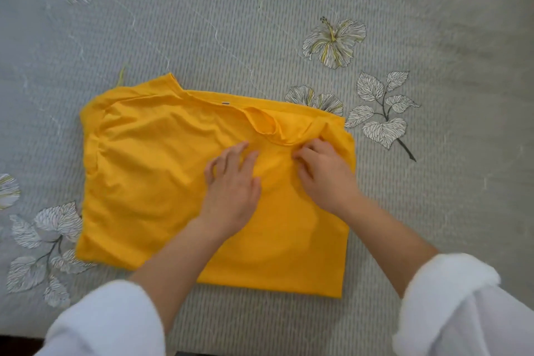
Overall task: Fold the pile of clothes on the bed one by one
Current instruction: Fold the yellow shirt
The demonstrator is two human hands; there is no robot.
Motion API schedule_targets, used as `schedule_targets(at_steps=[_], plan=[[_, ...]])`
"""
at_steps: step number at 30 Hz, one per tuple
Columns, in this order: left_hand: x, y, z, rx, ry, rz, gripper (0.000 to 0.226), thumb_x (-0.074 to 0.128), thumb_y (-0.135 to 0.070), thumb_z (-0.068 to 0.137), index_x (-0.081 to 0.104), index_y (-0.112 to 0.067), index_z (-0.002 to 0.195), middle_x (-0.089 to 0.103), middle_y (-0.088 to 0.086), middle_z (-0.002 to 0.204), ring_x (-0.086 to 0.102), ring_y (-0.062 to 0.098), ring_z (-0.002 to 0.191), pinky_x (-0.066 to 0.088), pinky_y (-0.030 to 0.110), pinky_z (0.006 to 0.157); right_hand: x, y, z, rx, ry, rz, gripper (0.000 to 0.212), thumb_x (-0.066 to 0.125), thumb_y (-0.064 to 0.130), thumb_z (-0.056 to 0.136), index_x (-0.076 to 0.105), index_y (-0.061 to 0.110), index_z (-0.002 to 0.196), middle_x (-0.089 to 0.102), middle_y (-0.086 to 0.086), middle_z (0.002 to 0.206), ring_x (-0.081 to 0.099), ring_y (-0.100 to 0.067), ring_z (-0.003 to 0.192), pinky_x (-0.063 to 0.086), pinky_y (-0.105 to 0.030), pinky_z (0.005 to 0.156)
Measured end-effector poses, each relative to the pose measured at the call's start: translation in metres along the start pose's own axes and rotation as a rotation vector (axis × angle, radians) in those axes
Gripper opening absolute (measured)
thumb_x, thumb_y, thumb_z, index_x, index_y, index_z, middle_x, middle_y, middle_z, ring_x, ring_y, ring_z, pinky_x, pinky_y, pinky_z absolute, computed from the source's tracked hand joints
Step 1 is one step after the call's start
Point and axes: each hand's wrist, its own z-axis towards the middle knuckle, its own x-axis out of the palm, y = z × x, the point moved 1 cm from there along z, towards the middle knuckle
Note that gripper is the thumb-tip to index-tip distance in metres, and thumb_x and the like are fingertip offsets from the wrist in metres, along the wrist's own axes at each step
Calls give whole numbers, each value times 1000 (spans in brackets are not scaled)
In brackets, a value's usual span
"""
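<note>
On the grey flower-printed bed [260, 23], the bright yellow cotton shirt [144, 170] lies half folded, so you are mid-fold. Your left hand [231, 185] presses it flat, fingers spread, while your right hand [326, 173] pinches cloth by the neckline [265, 127]. Next, probably smooth that bunched edge, then fold across.

A grey bed cover [260, 9] with thin stripes is seen all around. White flowers [333, 42] and leaves [381, 113] are drawn on it — some with a bit of yellow. Soft light is spread over it.
</note>
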Motion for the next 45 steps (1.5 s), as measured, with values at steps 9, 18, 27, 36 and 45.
schedule_targets(at_steps=[9,18,27,36,45], plan=[[-6,-35,80,10,114,-42,57,41,-31,97,21,-25,150,17,5,157,14,24,143,14,43,113,-40,-59,24,587,-310,582,26,57,11,87,64,17,111,59,7,89,52,-3,76,43,-15,63],[41,-122,-70,15,313,-90,67,63,-58,63,57,-20,118,57,6,112,58,25,92,48,39,63,-35,-60,28,687,-145,479,59,80,38,71,55,12,118,57,3,99,53,-11,83,43,-28,67],[56,-147,-78,-148,381,-36,76,69,-29,77,29,-23,142,40,14,136,47,32,111,49,41,69,-26,-34,31,726,-118,457,32,70,14,75,42,15,60,44,0,61,43,-16,55,30,-26,46],[0,-35,-75,-436,216,-972,25,59,-9,75,64,-27,91,67,-11,86,61,7,81,43,19,67,-46,15,38,742,-269,846,29,69,5,70,58,11,97,54,-8,91,55,-22,83,46,-37,67],[-78,105,-111,-670,-151,-1146,38,47,4,75,64,-29,85,67,-15,71,55,-4,59,41,15,52,-20,173,100,394,-158,734,36,69,10,77,54,18,108,59,-5,102,61,-20,88,56,-41,73]])
